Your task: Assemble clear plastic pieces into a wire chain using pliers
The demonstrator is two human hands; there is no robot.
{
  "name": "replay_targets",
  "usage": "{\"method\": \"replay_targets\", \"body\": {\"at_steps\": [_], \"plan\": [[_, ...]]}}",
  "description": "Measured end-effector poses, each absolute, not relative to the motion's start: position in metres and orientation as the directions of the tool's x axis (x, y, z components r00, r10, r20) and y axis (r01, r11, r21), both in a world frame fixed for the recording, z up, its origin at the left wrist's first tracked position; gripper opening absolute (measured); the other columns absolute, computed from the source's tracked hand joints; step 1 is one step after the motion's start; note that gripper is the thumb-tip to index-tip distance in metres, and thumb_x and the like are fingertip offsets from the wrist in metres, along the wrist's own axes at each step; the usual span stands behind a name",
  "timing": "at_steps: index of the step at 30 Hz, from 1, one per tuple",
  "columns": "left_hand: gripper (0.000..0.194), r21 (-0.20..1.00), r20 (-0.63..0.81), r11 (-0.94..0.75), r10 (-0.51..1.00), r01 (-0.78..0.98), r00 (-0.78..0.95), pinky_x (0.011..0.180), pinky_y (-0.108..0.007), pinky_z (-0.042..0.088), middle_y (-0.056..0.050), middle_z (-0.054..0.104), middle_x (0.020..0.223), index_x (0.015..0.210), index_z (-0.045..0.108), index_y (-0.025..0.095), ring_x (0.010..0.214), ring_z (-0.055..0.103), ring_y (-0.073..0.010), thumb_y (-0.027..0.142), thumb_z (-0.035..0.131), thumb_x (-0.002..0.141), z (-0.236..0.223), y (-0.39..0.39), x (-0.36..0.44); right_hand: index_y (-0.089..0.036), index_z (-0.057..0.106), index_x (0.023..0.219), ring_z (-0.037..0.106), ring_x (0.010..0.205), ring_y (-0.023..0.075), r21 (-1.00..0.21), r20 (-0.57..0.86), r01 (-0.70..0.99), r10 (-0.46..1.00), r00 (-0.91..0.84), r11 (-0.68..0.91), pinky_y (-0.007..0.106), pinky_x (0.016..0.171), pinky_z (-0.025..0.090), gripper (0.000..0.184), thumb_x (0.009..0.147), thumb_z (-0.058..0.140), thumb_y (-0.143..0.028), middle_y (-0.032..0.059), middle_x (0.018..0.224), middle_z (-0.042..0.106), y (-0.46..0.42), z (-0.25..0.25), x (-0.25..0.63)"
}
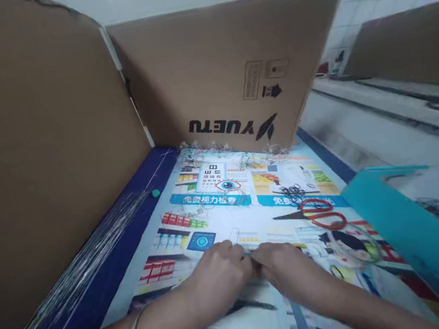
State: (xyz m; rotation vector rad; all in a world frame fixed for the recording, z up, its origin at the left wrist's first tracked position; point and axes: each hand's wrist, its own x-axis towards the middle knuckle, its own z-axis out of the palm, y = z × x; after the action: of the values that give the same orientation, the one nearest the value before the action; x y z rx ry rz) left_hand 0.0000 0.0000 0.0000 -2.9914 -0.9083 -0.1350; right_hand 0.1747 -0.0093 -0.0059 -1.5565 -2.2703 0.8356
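The left hand (222, 266) and right hand (285, 266) met over the printed sheet (229, 220), fingertips pinched narrow; any workpiece was hidden between them, its progress indeterminate. Red-handled scissors (307, 214) lay beyond the right hand. Farther out, wiry clusters (216, 147) along the cardboard panel (195, 67) appeared finished, while loose strands (92, 257) at left appeared unworked.

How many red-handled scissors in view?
1: the red-handled scissors lie on the printed sheet, beyond the right hand, blades pointing left. Others may be hidden.
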Motion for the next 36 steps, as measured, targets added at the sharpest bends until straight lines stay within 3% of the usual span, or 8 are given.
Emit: {"method": "replay_targets", "body": {"at_steps": [3,7,11,16,19,24,29,36], "plan": [[0.009,0.06,0.11,-0.772,0.636,0.633,0.764,0.057,-0.028,0.043,-0.004,0.062,0.071,0.076,0.063,0.017,0.067,0.058,-0.0207,0.01,0.056,0.077,-0.005,0.011,-0.002,-0.018,0.052,0.061,0.048,0.065,0.0149,-0.634,-0.092,0.732,0.915,-0.393,0.251,0.026,0.061,0.028,0.013,0.068,0.045,-0.01,0.0025,0.067,0.056,-0.002,0.001,0.174],[0.019,0.291,0.113,-0.643,0.758,0.708,0.642,0.057,-0.024,0.041,-0.003,0.064,0.068,0.073,0.067,0.018,0.063,0.058,-0.0167,0.008,0.051,0.076,-0.007,0.022,-0.006,-0.019,0.055,0.063,0.048,0.063,0.0126,-0.74,-0.098,0.653,0.936,-0.339,0.159,0.024,0.059,0.031,0.012,0.066,0.047,-0.011,-0.0014,0.063,0.055,0.005,0.001,0.174],[0.021,0.645,0.094,-0.467,0.834,0.606,0.543,0.065,-0.022,0.041,0.0,0.068,0.074,0.076,0.07,0.019,0.071,0.06,-0.0144,0.01,0.051,0.076,-0.005,0.027,-0.008,-0.019,0.058,0.07,0.049,0.055,0.0112,-0.875,-0.165,0.483,0.936,-0.312,0.007,0.023,0.053,0.036,0.008,0.068,0.05,-0.018,-0.0035,0.059,0.053,0.008,-0.006,0.175],[0.01,0.91,-0.111,-0.074,0.904,0.407,0.414,0.055,-0.02,0.038,0.004,0.06,0.055,0.066,0.066,0.016,0.055,0.053,-0.0109,0.015,0.057,0.069,-0.008,0.03,-0.004,-0.017,0.057,0.072,0.052,0.055,0.0107,-0.961,-0.214,0.233,0.932,-0.293,-0.147,0.025,0.056,0.043,0.013,0.068,0.059,-0.03,-0.0033,0.061,0.054,0.009,-0.011,0.172],[0.006,0.96,-0.204,0.103,0.895,0.262,0.397,0.047,-0.019,0.035,0.006,0.053,0.047,0.063,0.062,0.015,0.044,0.047,-0.0087,0.019,0.059,0.066,-0.012,0.031,-0.001,-0.017,0.057,0.072,0.053,0.056,0.0109,-0.972,-0.227,0.124,0.933,-0.278,-0.199,0.025,0.057,0.045,0.02,0.066,0.065,-0.035,-0.0029,0.062,0.055,0.008,-0.013,0.171],[0.013,0.979,-0.204,0.191,0.901,0.072,0.384,0.048,-0.02,0.038,0.004,0.054,0.051,0.062,0.057,0.014,0.044,0.049,-0.0083,0.024,0.065,0.063,-0.016,0.03,0.003,-0.017,0.057,0.072,0.055,0.056,0.0106,-0.972,-0.228,0.003,0.946,-0.229,-0.233,0.027,0.06,0.046,0.028,0.065,0.07,-0.041,-0.0031,0.063,0.057,0.006,-0.019,0.169],[0.019,0.974,-0.177,0.216,0.911,-0.067,0.373,0.051,-0.023,0.042,0.003,0.055,0.054,0.062,0.054,0.013,0.048,0.051,-0.0091,0.027,0.067,0.063,-0.021,0.025,0.006,-0.017,0.057,0.072,0.056,0.058,0.0107,-0.973,-0.206,-0.067,0.959,-0.197,-0.222,0.027,0.062,0.046,0.027,0.067,0.071,-0.04,-0.0027,0.064,0.058,0.003,-0.019,0.164],[0.02,0.966,-0.167,0.226,0.915,-0.124,0.367,0.052,-0.024,0.042,0.001,0.055,0.054,0.062,0.051,0.014,0.049,0.051,-0.0101,0.026,0.067,0.065,-0.022,0.02,0.01,-0.016,0.058,0.071,0.055,0.057,0.0119,-0.974,-0.167,-0.117,0.967,-0.194,-0.192,0.028,0.061,0.045,0.023,0.069,0.069,-0.036,-0.0011,0.06,0.059,0.001,-0.02,0.162]]}}
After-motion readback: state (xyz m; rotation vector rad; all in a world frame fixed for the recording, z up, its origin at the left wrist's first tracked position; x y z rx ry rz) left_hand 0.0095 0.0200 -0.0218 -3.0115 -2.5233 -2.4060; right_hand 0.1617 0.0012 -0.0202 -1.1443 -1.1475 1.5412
